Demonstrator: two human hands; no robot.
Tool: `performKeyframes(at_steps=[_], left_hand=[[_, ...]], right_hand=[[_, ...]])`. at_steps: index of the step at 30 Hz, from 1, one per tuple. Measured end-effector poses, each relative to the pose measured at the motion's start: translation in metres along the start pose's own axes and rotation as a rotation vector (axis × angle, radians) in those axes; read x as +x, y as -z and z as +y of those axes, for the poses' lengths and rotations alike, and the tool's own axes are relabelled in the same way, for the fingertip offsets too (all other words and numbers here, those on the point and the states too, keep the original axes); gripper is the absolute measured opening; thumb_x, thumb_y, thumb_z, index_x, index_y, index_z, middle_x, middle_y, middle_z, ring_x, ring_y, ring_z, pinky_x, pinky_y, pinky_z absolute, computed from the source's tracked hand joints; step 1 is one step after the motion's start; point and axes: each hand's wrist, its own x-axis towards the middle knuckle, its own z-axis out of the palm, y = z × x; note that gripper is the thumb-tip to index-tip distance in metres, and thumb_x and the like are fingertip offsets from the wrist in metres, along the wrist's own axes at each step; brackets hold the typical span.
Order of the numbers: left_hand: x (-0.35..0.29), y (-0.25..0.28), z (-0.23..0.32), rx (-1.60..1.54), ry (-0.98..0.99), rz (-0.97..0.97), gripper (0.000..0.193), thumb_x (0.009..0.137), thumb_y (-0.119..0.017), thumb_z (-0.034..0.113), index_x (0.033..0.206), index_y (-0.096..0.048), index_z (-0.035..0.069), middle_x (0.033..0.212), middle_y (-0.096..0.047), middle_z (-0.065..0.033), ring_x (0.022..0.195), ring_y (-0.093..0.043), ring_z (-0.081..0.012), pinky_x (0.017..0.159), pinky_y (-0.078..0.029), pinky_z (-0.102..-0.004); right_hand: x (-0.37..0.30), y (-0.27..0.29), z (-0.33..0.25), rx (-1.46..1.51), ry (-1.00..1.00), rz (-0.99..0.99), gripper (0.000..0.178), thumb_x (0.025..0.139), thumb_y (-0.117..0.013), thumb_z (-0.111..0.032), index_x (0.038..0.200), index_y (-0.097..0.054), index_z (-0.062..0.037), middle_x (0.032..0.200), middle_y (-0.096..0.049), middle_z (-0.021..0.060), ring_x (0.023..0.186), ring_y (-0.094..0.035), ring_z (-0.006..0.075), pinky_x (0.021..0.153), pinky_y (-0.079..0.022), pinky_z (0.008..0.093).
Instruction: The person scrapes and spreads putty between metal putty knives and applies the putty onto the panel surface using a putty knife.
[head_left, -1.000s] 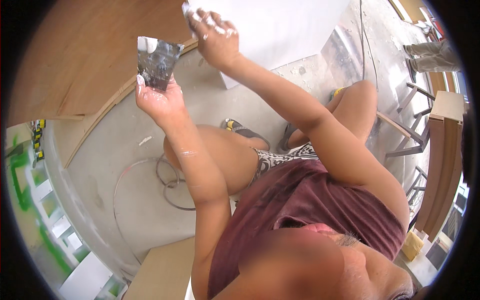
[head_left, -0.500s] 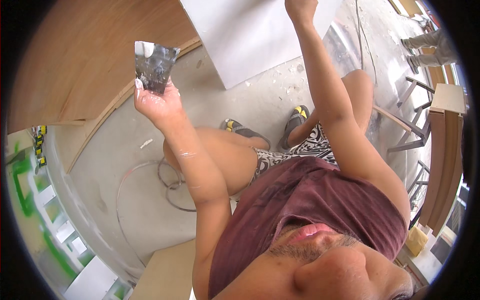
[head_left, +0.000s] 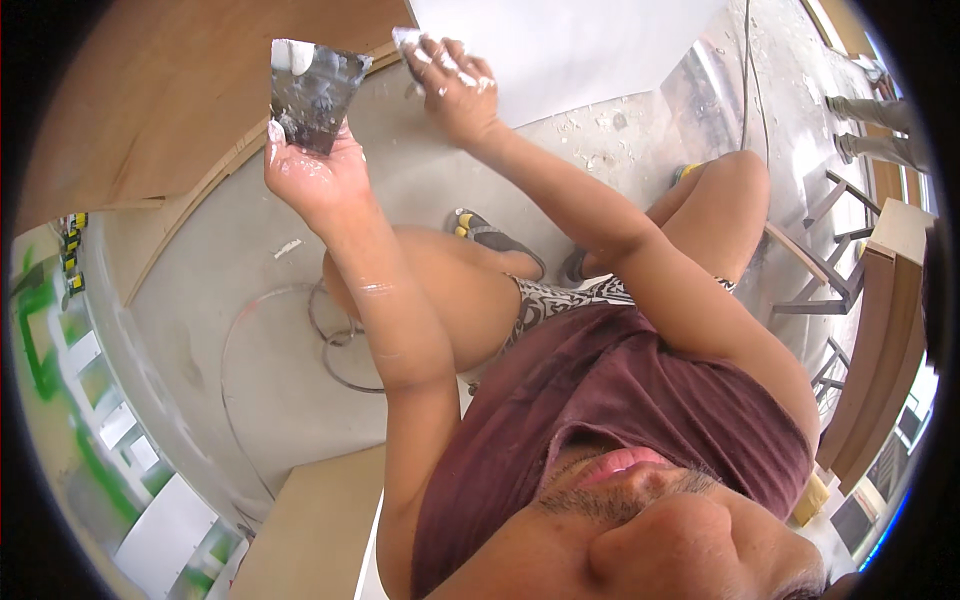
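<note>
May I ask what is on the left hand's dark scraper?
The dark scraper bears white paste at one far corner, plus smears; anything on its underside is hidden.

Holding white-smeared dark plate (head_left: 317, 98) at 11 o'clock in left hand (head_left: 318, 180). Gripping small flat tool (head_left: 404, 40), partly hidden, in smeared right hand (head_left: 464, 96) at 12, near white panel (head_left: 580, 60) at 1. Plus looped hose (head_left: 338, 336) at 9, wooden panel (head_left: 165, 120) at 10, co-worker's legs (head_left: 880, 112) at 2.
</note>
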Motion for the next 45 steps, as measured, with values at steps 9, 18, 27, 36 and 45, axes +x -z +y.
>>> performKeyframes(at_steps=[9, 18, 27, 36, 45], left_hand=[[0.002, -0.002, -0.004, -0.044, 0.038, -0.03, 0.032, 0.095, -0.042, 0.019, 0.113, -0.053, -0.005, 0.112, -0.061, -0.0144, 0.098, -0.062, -0.0264, 0.083, -0.052, -0.0394], [-0.005, -0.008, -0.006, -0.008, 0.068, -0.006, 0.031, 0.095, -0.042, 0.019, 0.112, -0.053, -0.005, 0.109, -0.061, -0.0137, 0.096, -0.062, -0.0246, 0.081, -0.053, -0.038], [-0.002, -0.003, -0.005, -0.007, 0.05, 0.02, 0.033, 0.094, -0.042, 0.019, 0.114, -0.053, -0.005, 0.111, -0.061, -0.0139, 0.098, -0.062, -0.0249, 0.083, -0.052, -0.0386], [-0.001, -0.004, -0.006, -0.004, 0.009, 0.027, 0.034, 0.094, -0.043, 0.019, 0.113, -0.053, -0.007, 0.111, -0.061, -0.016, 0.1, -0.062, -0.0274, 0.086, -0.053, -0.0409], [-0.002, -0.004, -0.005, -0.017, 0.056, 0.001, 0.033, 0.095, -0.043, 0.019, 0.112, -0.053, -0.007, 0.11, -0.061, -0.0155, 0.098, -0.063, -0.0272, 0.084, -0.054, -0.04]], right_hand=[[-0.001, 0.047, 0.098, 0.297, -0.501, 0.12, 0.053, 0.073, -0.061, 0.0, 0.122, -0.062, -0.0208, 0.108, -0.068, 0.0087, 0.093, -0.066, 0.0272, 0.078, -0.051, 0.0374], [0.059, 0.074, 0.166, 0.541, -0.65, 0.462, 0.036, 0.091, -0.049, -0.005, 0.125, -0.056, 0.0028, 0.116, -0.065, 0.0201, 0.109, -0.062, 0.0251, 0.093, -0.046, 0.0328], [0.016, 0.008, 0.023, 0.11, -0.249, 0.143, 0.058, 0.067, -0.058, 0.002, 0.121, -0.062, -0.0179, 0.115, -0.066, 0.0066, 0.106, -0.063, 0.0227, 0.078, -0.049, 0.0364], [0.008, 0.036, 0.074, 0.306, -0.543, 0.174, 0.036, 0.088, -0.056, -0.007, 0.12, -0.063, -0.0216, 0.089, -0.07, 0.0112, 0.084, -0.066, 0.0343, 0.071, -0.054, 0.0415], [0.089, 0.09, 0.202, 0.516, -0.728, 0.577, 0.031, 0.093, -0.053, -0.013, 0.118, -0.06, 0.0052, 0.112, -0.066, 0.0219, 0.105, -0.064, 0.0285, 0.092, -0.048, 0.0354]])
